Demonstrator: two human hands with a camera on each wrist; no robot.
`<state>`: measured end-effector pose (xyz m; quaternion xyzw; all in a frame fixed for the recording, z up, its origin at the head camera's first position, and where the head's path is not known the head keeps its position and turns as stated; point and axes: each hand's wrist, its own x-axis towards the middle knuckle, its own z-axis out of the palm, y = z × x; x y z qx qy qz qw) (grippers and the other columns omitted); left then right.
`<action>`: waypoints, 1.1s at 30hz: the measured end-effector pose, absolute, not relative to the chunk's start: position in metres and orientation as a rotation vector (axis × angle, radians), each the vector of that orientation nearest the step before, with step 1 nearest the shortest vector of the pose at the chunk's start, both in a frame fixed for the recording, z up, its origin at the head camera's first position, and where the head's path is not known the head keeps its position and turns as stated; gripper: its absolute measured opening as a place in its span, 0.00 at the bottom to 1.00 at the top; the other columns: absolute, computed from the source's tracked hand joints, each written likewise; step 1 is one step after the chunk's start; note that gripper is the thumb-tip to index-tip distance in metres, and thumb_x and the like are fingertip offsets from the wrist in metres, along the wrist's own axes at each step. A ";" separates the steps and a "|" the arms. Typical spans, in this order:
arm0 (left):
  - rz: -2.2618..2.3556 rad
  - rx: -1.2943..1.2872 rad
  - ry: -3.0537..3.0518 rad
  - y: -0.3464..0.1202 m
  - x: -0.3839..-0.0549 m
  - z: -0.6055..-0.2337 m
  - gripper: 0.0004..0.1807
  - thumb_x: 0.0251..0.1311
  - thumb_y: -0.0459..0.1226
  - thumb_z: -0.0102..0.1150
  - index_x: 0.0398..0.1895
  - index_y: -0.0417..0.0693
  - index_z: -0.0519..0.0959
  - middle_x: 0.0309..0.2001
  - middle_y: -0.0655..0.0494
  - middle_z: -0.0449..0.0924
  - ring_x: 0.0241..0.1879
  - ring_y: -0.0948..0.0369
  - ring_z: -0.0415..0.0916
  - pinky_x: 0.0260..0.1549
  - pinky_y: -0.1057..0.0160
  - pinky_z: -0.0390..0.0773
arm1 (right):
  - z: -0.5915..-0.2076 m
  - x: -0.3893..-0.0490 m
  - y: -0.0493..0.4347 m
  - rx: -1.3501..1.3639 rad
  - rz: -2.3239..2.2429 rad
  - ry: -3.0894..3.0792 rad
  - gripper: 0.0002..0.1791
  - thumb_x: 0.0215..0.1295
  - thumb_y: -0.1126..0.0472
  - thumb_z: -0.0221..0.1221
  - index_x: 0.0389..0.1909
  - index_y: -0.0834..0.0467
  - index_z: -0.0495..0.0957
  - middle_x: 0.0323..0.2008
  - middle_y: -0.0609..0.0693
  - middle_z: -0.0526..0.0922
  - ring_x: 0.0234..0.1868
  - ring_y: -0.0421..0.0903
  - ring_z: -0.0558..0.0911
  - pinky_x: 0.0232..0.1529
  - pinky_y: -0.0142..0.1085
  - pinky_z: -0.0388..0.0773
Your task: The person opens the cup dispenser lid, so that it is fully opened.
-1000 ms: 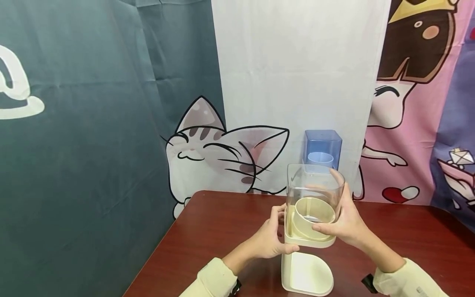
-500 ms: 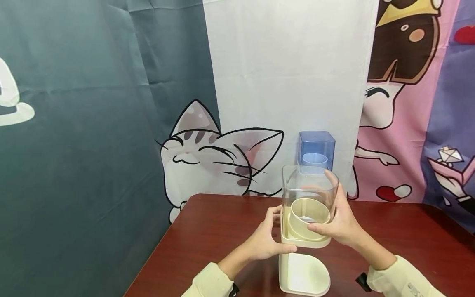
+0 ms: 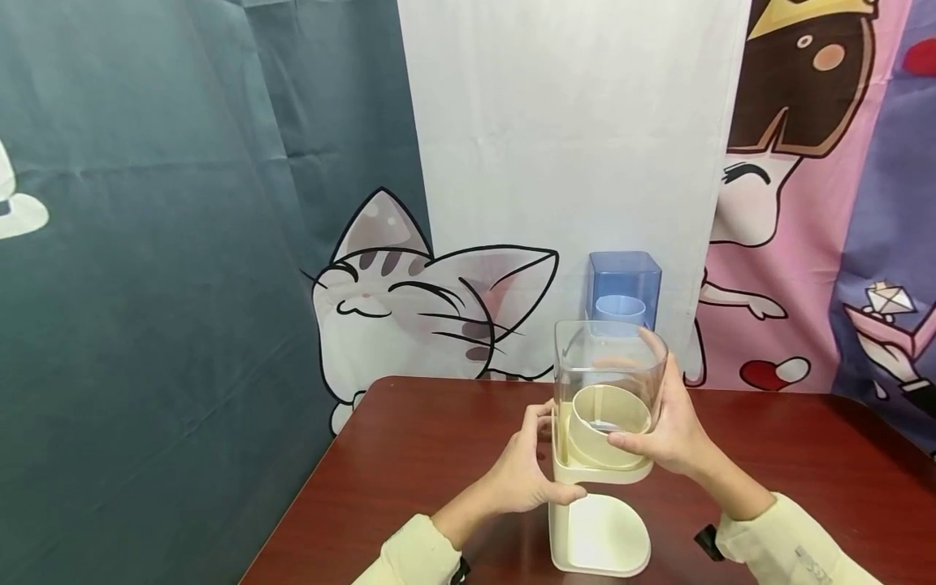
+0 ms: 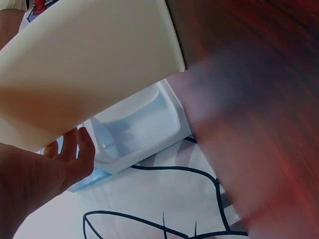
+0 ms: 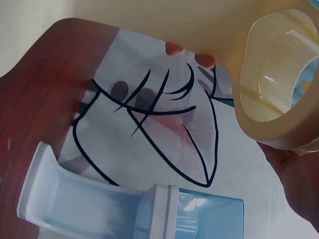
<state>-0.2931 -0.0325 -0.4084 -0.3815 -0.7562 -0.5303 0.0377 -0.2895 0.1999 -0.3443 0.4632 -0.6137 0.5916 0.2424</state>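
Note:
In the head view a cream pet feeder [image 3: 561, 528] with a clear open-topped container [image 3: 585, 357] stands upright on the table. A cream ring [image 3: 610, 447] shows inside the container, and a rounded tray [image 3: 614, 536] lies below. My left hand [image 3: 522, 471] grips the feeder's left side under the container, thumb in front. My right hand [image 3: 676, 431] holds the container's right side, fingers seen through the clear wall. In the left wrist view the cream body [image 4: 99, 64] hides part of the hand [image 4: 45, 174]. The right wrist view shows the opening's rim [image 5: 244, 109] from below.
Behind the cream feeder is a similar blue-and-white one, its blue container [image 3: 625, 272] rising above. Its white base [image 4: 172, 134] appears in the left wrist view. A dark red table [image 3: 431, 455] lies below, with a printed cloth backdrop [image 3: 512, 162] beyond its far edge.
Both hands keep their hold on the feeder with no clear shift. The head view has turned slightly, moving the whole scene a little left in the picture.

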 end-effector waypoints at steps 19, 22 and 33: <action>-1.570 -1.202 -2.348 -0.035 -0.298 -0.405 0.58 0.40 0.38 0.79 0.73 0.50 0.50 0.67 0.50 0.67 0.57 0.63 0.73 0.49 0.66 0.77 | -0.337 -0.289 0.200 1.328 1.655 -1.639 0.69 0.30 0.77 0.74 0.74 0.69 0.40 0.57 0.67 0.72 0.51 0.52 0.83 0.54 0.36 0.77; -1.541 -1.206 -2.350 -0.036 -0.298 -0.404 0.58 0.40 0.38 0.79 0.73 0.50 0.50 0.67 0.50 0.67 0.56 0.64 0.73 0.49 0.66 0.77 | -0.335 -0.290 0.199 1.411 1.640 -1.577 0.70 0.29 0.77 0.75 0.73 0.71 0.38 0.57 0.71 0.69 0.52 0.54 0.82 0.55 0.39 0.77; -1.535 -1.197 -2.346 -0.035 -0.296 -0.406 0.59 0.40 0.39 0.79 0.73 0.53 0.49 0.64 0.53 0.69 0.57 0.63 0.72 0.44 0.67 0.78 | -0.333 -0.290 0.203 1.321 1.668 -1.762 0.67 0.40 0.74 0.74 0.77 0.60 0.39 0.58 0.60 0.74 0.52 0.50 0.83 0.53 0.35 0.77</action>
